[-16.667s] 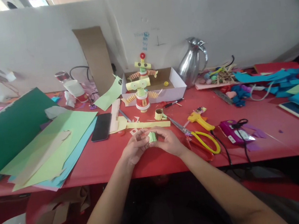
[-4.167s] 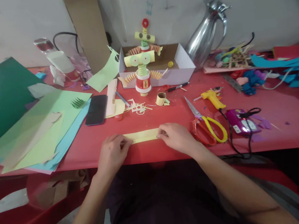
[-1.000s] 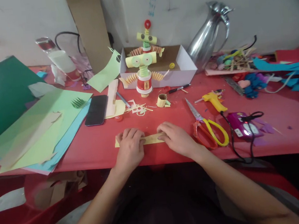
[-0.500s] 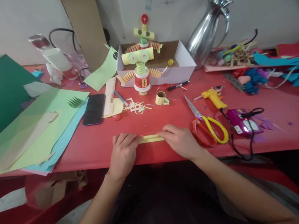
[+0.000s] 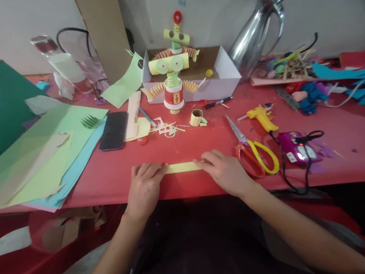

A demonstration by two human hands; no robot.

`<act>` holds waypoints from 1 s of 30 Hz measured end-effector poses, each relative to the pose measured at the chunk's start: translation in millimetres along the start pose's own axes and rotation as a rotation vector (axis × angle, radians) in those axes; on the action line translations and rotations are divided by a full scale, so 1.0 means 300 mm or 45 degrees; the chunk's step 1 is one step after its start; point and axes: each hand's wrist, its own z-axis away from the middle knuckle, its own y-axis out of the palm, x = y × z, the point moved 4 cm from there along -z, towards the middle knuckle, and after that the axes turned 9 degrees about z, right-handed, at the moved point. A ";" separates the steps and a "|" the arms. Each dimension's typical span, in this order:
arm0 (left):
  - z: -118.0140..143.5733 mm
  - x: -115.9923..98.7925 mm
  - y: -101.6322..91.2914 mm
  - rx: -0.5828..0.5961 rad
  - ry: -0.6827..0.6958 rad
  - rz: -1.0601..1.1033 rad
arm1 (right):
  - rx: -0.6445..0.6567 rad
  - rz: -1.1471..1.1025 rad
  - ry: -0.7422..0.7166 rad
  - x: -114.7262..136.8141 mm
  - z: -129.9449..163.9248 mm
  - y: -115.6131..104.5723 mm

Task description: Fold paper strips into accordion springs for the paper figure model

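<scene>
A narrow strip of pale yellow paper (image 5: 183,167) lies crosswise near the front of the red table, with a crease line along it. My left hand (image 5: 145,184) pinches its left end, and my right hand (image 5: 223,172) has the right end under thumb and fingers. Both ends are hidden by the fingers. Beyond the strip stands a paper robot figure (image 5: 174,95) with a yellow roll head, green spring neck and folded arms. A small yellow paper roll (image 5: 196,118) is on the table to its right.
Scissors (image 5: 246,146) lie just right of my right hand, near a yellow glue gun (image 5: 262,118) and a purple power socket (image 5: 296,148) with a black cord. At left are a phone (image 5: 114,130) and coloured paper sheets (image 5: 74,156). A white box (image 5: 193,88) and metal jug (image 5: 258,35) stand behind.
My left hand has slid outward to the left along the strip, so more of the yellow paper shows between my hands. The right hand has shifted slightly right.
</scene>
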 end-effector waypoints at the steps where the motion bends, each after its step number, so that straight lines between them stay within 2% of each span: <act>1: 0.000 0.003 0.001 0.018 -0.012 -0.019 | 0.004 0.010 -0.007 0.000 -0.001 -0.004; 7: -0.006 0.003 -0.004 0.049 -0.047 -0.064 | 0.050 0.032 -0.069 -0.001 -0.010 -0.019; 12: -0.009 0.007 -0.010 0.121 0.044 -0.061 | -0.041 0.020 -0.096 -0.004 -0.003 -0.031; 17: 0.009 0.005 -0.008 0.143 0.102 -0.162 | -0.063 0.083 -0.108 0.005 0.005 -0.033; 21: 0.035 0.000 0.001 0.129 0.017 -0.231 | -0.071 0.127 -0.106 0.012 0.015 -0.037; 25: 0.051 -0.008 -0.004 0.162 -0.076 -0.220 | -0.001 0.127 -0.084 0.029 0.035 -0.048; 30: 0.065 -0.026 -0.024 0.213 -0.223 -0.226 | 0.108 0.048 0.120 0.072 0.060 -0.075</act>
